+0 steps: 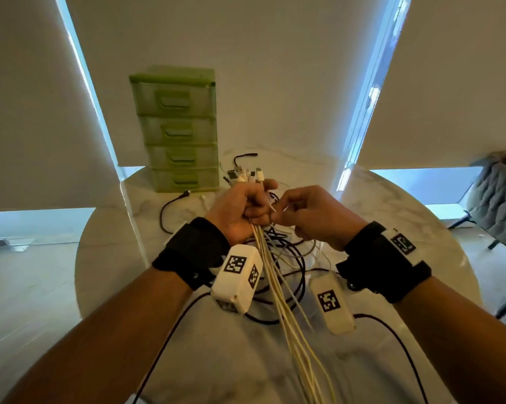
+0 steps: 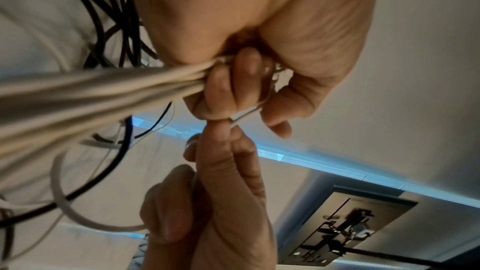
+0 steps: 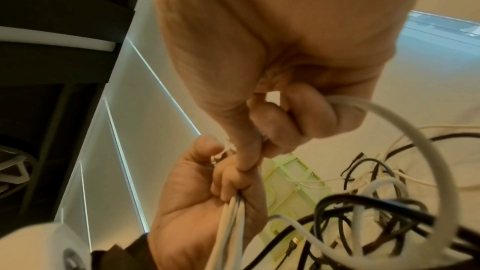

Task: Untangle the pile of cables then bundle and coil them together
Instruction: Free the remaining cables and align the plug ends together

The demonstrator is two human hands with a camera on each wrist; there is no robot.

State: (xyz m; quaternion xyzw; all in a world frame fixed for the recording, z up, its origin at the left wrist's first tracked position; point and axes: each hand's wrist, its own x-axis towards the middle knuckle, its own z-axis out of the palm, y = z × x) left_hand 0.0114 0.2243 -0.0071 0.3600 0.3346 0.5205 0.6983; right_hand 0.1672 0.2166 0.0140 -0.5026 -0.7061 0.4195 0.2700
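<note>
Partway done: left hand (image 1: 243,211) clenching gathered white cables (image 1: 278,287); right hand (image 1: 307,214) pinching another white cable (image 3: 405,130); black cables (image 1: 292,258) tangled on table (image 1: 420,228).

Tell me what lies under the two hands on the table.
A tangle of black and white cables on the round marble table. The hands and wrist cameras cover how they cross.

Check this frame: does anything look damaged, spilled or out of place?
Nothing stands out. The left hand grips a bunch of white cables, the right hand pinches one thin white cable, and the tangle of black and white cables lies on the round marble table.
</note>
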